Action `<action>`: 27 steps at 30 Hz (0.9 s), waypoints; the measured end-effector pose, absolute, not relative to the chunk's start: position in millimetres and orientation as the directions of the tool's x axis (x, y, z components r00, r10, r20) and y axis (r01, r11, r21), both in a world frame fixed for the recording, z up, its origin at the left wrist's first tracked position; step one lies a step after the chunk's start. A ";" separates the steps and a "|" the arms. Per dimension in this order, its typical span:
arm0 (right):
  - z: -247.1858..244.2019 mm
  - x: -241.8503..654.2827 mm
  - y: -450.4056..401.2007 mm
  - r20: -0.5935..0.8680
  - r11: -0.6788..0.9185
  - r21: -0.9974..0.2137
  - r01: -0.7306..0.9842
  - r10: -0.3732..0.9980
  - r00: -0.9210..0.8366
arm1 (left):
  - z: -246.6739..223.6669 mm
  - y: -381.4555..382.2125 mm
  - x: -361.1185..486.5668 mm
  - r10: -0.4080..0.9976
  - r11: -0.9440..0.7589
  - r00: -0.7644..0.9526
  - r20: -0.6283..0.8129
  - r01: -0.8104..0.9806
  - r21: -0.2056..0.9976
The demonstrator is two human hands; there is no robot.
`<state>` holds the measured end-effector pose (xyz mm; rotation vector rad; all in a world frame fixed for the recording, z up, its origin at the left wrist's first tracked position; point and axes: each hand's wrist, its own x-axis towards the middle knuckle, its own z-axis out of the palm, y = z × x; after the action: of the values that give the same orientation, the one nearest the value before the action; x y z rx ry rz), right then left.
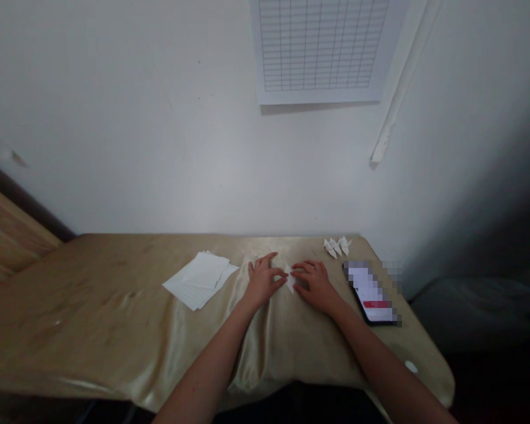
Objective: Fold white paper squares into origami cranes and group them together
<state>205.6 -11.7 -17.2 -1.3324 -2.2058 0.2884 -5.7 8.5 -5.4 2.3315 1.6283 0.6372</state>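
Observation:
Between my two hands is a small piece of folded white paper [290, 282], narrow and pointed at its ends. My left hand [263, 279] grips its left edge with thumb and index finger, the other fingers raised. From the opposite side, my right hand [314, 284] has its fingertips and thumb closed on the right edge. The paper is low over the cloth; its exact folds are too small to make out. Left of my hands lies a loose stack of white paper sheets [198, 280]. Small folded white paper figures [336, 247] stand together at the back right.
A phone [371, 294] with a lit, blurred screen lies to the right of my right hand. Shiny gold-brown cloth [115, 306] covers the table, wrinkled near the middle front. A white wall [181, 147] rises behind, bearing a printed grid sheet [320, 47]. A small white object [411, 367] sits front right.

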 end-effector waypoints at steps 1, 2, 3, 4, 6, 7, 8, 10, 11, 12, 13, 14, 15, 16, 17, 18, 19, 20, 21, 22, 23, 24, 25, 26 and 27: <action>-16.9 206.0 -11.4 0.336 0.490 -0.442 0.751 0.867 -0.368 | -5.1 8.9 -6.3 0.931 -0.362 0.298 0.211 0.829 0.426; -16.8 206.4 -11.0 0.336 0.494 -0.441 0.749 0.865 -0.373 | -4.7 9.1 -6.9 0.929 -0.367 0.307 0.205 0.825 0.430; -16.7 206.7 -10.6 0.338 0.500 -0.441 0.745 0.862 -0.378 | -4.2 9.2 -7.4 0.928 -0.372 0.315 0.199 0.820 0.435; -16.7 206.8 -10.3 0.342 0.504 -0.442 0.742 0.859 -0.381 | -3.7 9.2 -7.7 0.927 -0.375 0.319 0.198 0.817 0.439; -16.5 206.8 -9.8 0.348 0.508 -0.448 0.736 0.857 -0.379 | -2.9 8.9 -8.0 0.925 -0.380 0.323 0.200 0.810 0.447; -16.4 206.6 -9.7 0.350 0.507 -0.454 0.733 0.858 -0.376 | -2.7 8.8 -8.0 0.923 -0.384 0.327 0.201 0.806 0.451; -16.3 206.4 -9.7 0.349 0.503 -0.461 0.731 0.860 -0.372 | -2.6 8.9 -7.9 0.921 -0.388 0.333 0.201 0.800 0.457; -16.2 205.9 -9.8 0.343 0.487 -0.478 0.731 0.869 -0.356 | -2.9 9.3 -7.7 0.918 -0.397 0.342 0.202 0.785 0.476; -16.3 205.7 -10.0 0.338 0.477 -0.486 0.732 0.875 -0.346 | -3.2 9.6 -7.5 0.917 -0.399 0.341 0.206 0.777 0.487; -16.4 205.5 -10.0 0.333 0.467 -0.494 0.733 0.881 -0.337 | -3.6 10.0 -7.4 0.918 -0.398 0.336 0.213 0.770 0.499; -16.7 205.5 -10.0 0.330 0.458 -0.500 0.735 0.885 -0.328 | -3.9 10.4 -7.4 0.919 -0.394 0.326 0.222 0.765 0.510; -17.0 205.6 -9.9 0.329 0.454 -0.504 0.735 0.888 -0.323 | -4.3 10.7 -7.4 0.921 -0.389 0.314 0.229 0.761 0.519; -17.4 205.7 -9.7 0.331 0.454 -0.505 0.734 0.887 -0.321 | -4.6 11.0 -7.4 0.923 -0.384 0.305 0.234 0.760 0.525; -17.9 205.9 -9.4 0.335 0.457 -0.504 0.733 0.886 -0.322 | -4.9 11.1 -7.6 0.925 -0.380 0.299 0.234 0.760 0.528; -18.3 206.2 -9.0 0.339 0.462 -0.501 0.732 0.883 -0.325 | -5.3 11.2 -8.0 0.926 -0.377 0.300 0.230 0.762 0.526; -18.6 206.5 -8.6 0.344 0.468 -0.496 0.731 0.880 -0.329 | -5.7 11.3 -8.4 0.926 -0.377 0.305 0.222 0.767 0.519; -18.8 206.7 -8.3 0.348 0.472 -0.492 0.732 0.877 -0.332 | -6.2 11.4 -9.1 0.925 -0.379 0.314 0.213 0.774 0.507; -18.8 206.9 -8.1 0.351 0.475 -0.487 0.733 0.875 -0.334 | -6.9 11.6 -9.8 0.923 -0.385 0.326 0.203 0.781 0.492; -18.7 207.0 -7.9 0.353 0.477 -0.483 0.734 0.874 -0.335 | -7.7 12.0 -10.8 0.919 -0.394 0.341 0.198 0.786 0.476; -18.6 207.0 -7.8 0.353 0.477 -0.479 0.736 0.873 -0.337 | -8.7 12.6 -11.8 0.914 -0.406 0.355 0.197 0.789 0.461; -18.3 207.0 -7.7 0.351 0.476 -0.476 0.740 0.874 -0.337 | -9.7 13.4 -12.9 0.908 -0.418 0.367 0.200 0.789 0.450; -18.1 206.9 -7.7 0.347 0.475 -0.471 0.743 0.875 -0.338 | -10.8 14.3 -14.0 0.903 -0.429 0.377 0.205 0.788 0.441; -17.9 206.8 -7.8 0.343 0.473 -0.468 0.747 0.876 -0.340 | -11.8 15.3 -15.0 0.899 -0.438 0.384 0.210 0.787 0.435; -17.7 206.7 -7.9 0.340 0.471 -0.465 0.750 0.877 -0.340 | -12.7 16.3 -16.0 0.897 -0.443 0.388 0.213 0.786 0.431; -17.6 206.6 -8.0 0.338 0.469 -0.464 0.752 0.878 -0.340 | -13.5 17.2 -16.8 0.896 -0.444 0.388 0.217 0.786 0.430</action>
<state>206.6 -8.0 -17.6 -1.3484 -2.1753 0.3040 -16.8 17.2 -13.5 2.3912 1.4854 0.6164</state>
